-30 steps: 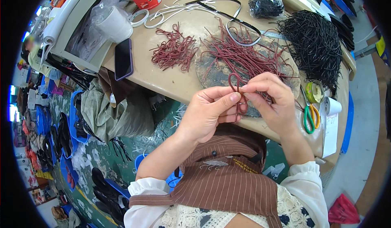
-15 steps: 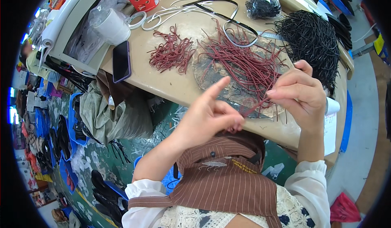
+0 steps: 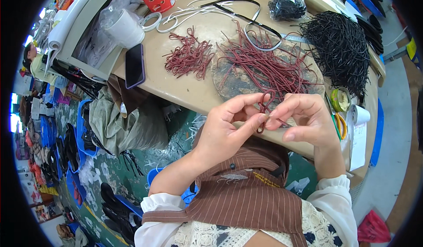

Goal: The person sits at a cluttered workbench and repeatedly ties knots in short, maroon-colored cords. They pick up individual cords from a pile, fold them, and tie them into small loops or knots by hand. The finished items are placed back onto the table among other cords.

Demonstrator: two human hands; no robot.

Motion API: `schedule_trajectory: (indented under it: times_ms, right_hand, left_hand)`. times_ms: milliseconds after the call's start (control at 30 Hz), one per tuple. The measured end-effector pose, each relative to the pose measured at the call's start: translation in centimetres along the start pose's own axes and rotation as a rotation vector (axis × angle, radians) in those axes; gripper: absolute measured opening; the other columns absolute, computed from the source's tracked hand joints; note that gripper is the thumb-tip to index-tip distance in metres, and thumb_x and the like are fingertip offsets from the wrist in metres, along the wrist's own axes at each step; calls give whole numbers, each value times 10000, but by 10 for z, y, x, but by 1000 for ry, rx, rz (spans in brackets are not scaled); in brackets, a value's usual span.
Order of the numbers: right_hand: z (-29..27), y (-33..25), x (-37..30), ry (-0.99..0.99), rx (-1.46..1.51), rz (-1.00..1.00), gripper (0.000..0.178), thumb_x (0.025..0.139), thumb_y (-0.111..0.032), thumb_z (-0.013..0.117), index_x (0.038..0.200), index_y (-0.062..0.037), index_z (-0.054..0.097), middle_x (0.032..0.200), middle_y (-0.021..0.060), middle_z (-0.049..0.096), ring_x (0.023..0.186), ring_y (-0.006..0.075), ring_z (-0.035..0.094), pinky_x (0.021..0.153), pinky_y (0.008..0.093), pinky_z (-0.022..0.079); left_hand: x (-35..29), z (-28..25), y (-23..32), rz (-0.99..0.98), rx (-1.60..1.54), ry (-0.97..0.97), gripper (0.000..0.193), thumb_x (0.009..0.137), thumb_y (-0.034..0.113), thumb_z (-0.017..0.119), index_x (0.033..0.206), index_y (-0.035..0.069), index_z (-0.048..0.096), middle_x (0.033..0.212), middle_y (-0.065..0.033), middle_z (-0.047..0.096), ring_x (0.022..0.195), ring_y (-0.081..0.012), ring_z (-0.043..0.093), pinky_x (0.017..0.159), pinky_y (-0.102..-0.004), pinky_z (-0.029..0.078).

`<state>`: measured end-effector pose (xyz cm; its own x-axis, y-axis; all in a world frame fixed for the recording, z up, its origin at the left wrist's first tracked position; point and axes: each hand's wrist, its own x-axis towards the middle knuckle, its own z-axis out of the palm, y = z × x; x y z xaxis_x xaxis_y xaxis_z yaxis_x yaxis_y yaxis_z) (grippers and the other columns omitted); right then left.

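In the head view, my left hand pinches the looped dark red cord over the near edge of the bench. I judge this pinch should be firm, so the loop does not slip. My right hand is beside it, thumb spread; fingers hide the crossing, so I cannot tell if its grip holds an end.

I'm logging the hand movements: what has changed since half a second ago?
The right hand has moved left, in beside the left hand, which has gone from pointing to pinching the dark red cord. Stretched between the hands then, the cord now forms loops. The dark red cord pile on the board and the phone stayed put.
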<state>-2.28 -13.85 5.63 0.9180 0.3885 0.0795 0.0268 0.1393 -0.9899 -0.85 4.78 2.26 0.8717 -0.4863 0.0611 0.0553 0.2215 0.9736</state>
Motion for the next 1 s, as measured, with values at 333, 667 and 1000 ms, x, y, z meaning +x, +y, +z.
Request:
schedule_trajectory:
  times_ms: [333,667,1000]
  right_hand:
    - [12,17,9,107,-382,22,121,709,-90,693,758,-16,610,640,28,582,569,59,512,519,208,392]
    - [15,8,12,116,-589,235,170,750,-103,631,704,8,511,585,46,546,527,72,518,485,226,414]
    - [14,3,11,74,-780,66,219,701,-105,690,732,-10,496,620,103,575,541,188,587,488,290,452]
  left_hand:
    - [2,-4,-11,-175,-33,153,150,829,61,572,926,-49,604,841,-71,637,750,-85,587,675,-205,477]
    - [-1,-7,-20,-354,-370,153,201,865,137,535,979,-16,597,886,-111,632,785,-172,628,729,-298,525]
    - [-5,-8,-13,-456,-509,81,222,856,177,560,966,-12,597,864,-66,626,765,-94,598,730,-219,499]
